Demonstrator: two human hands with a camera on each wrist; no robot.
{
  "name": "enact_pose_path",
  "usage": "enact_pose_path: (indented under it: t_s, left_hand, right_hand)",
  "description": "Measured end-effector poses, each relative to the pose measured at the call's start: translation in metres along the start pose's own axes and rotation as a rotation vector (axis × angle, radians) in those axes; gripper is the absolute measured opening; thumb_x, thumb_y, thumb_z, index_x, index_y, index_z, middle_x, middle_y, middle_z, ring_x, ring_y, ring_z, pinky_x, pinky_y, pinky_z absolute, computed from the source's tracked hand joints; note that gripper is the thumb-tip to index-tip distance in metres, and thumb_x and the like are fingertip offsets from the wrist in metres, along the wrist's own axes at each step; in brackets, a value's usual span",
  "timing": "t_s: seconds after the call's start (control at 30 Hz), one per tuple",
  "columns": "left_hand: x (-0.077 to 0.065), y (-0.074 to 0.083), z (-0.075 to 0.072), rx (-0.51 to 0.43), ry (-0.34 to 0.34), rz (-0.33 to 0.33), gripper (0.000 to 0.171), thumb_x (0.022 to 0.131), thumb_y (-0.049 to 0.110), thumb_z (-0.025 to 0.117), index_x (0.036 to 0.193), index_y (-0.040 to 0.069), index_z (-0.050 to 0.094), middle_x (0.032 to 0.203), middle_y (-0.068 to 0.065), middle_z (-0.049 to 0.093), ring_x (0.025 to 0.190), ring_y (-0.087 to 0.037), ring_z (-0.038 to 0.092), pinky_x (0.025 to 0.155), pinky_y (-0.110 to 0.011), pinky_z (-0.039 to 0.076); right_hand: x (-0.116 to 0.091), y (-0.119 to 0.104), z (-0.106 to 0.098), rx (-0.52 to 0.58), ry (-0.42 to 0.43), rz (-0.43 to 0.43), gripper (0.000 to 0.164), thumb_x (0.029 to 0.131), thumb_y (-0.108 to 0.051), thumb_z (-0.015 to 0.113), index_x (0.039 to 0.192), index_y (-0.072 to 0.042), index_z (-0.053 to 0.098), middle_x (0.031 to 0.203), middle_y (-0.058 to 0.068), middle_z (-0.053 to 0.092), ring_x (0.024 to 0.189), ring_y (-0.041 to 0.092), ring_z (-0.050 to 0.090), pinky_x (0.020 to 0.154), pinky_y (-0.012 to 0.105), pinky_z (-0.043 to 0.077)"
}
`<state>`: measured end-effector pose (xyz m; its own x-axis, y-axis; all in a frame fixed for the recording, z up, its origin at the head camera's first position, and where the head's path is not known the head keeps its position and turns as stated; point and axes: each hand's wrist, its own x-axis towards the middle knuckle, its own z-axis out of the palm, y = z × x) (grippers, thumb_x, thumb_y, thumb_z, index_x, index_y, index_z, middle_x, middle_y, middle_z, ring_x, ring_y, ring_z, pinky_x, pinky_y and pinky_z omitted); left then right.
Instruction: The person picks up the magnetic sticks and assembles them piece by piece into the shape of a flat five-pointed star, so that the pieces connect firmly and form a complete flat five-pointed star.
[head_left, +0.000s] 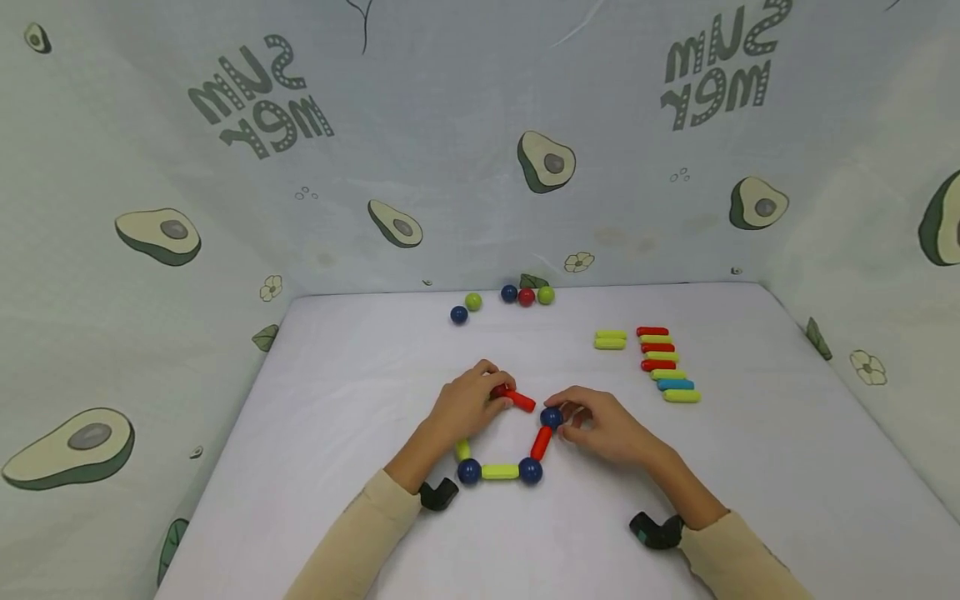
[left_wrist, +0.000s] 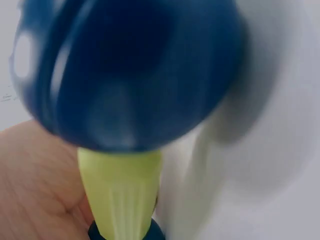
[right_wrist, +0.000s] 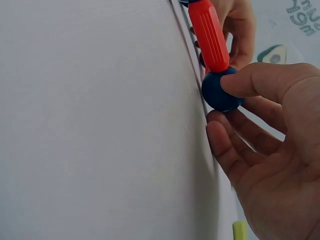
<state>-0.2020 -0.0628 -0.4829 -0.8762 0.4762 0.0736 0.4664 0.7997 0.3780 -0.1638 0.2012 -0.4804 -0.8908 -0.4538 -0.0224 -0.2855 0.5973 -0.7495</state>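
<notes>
Ball (head_left: 551,417), blue, sat pinched by right hand (head_left: 603,427) from three o'clock, thumb and fingers meeting it, while left hand (head_left: 463,405), toward nine o'clock, gripped red rod (head_left: 523,402).

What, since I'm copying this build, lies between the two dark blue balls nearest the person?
In the head view, a yellow-green rod joins the left blue ball to the right blue ball.

Balls (head_left: 530,471): smooth, glossy; metal or plastic, cannot tell. Rods (right_wrist: 211,37): plastic-looking, ridged lengthwise, slight sheen. Table cover (right_wrist: 100,125): matt, cloth-like, fine-textured. Backdrop (head_left: 450,100): printed cloth, mostly matt. Sleeves (head_left: 367,533): matt cloth.
</notes>
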Motion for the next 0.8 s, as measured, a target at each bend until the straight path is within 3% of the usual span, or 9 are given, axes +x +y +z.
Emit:
enact_pose_path:
  t_s: [0.33, 0.57, 0.67, 0.8]
  left_hand:
    - [-0.001, 0.0, 0.0, -0.067, -0.021, 0.011, 0.028, 0.1, 0.039, 0.067, 0.128, 0.033, 0.067, 0.132, 0.002, 0.06, 0.103, -0.014, 0.061, 0.086, -0.037, 0.056]
    - [-0.004, -0.006, -0.004, -0.065, -0.013, -0.038, 0.052, 0.094, 0.047, 0.073, 0.141, 0.03, 0.056, 0.135, 0.0, 0.06, 0.109, -0.017, 0.062, 0.091, -0.042, 0.057]
    - [-0.009, -0.014, -0.006, -0.024, -0.021, -0.084, 0.058, 0.089, 0.051, 0.076, 0.139, 0.029, 0.058, 0.129, 0.0, 0.062, 0.104, -0.018, 0.063, 0.086, -0.042, 0.057]
    - [-0.013, -0.025, -0.009, -0.02, -0.018, -0.136, 0.043, 0.088, 0.046, 0.078, 0.124, 0.026, 0.066, 0.109, 0.003, 0.065, 0.088, -0.014, 0.06, 0.074, -0.032, 0.052]
  right_hand:
    - [0.005, 0.002, 0.003, 0.015, 0.023, -0.001, 0.04, 0.092, -0.005, 0.071, 0.129, -0.017, 0.066, 0.118, 0.0, 0.068, 0.103, 0.017, 0.062, 0.089, 0.027, 0.056]
    - [0.007, 0.001, 0.007, 0.017, 0.043, 0.034, 0.039, 0.092, -0.007, 0.071, 0.129, -0.017, 0.066, 0.115, 0.0, 0.068, 0.101, 0.017, 0.062, 0.087, 0.024, 0.055]
    - [0.008, 0.002, 0.009, 0.016, 0.059, 0.063, 0.038, 0.092, -0.008, 0.072, 0.129, -0.017, 0.066, 0.111, 0.0, 0.068, 0.099, 0.017, 0.061, 0.085, 0.023, 0.054]
    - [0.009, 0.002, 0.01, 0.03, 0.076, 0.069, 0.038, 0.093, -0.008, 0.072, 0.129, -0.016, 0.066, 0.106, 0.0, 0.067, 0.097, 0.018, 0.06, 0.084, 0.022, 0.053]
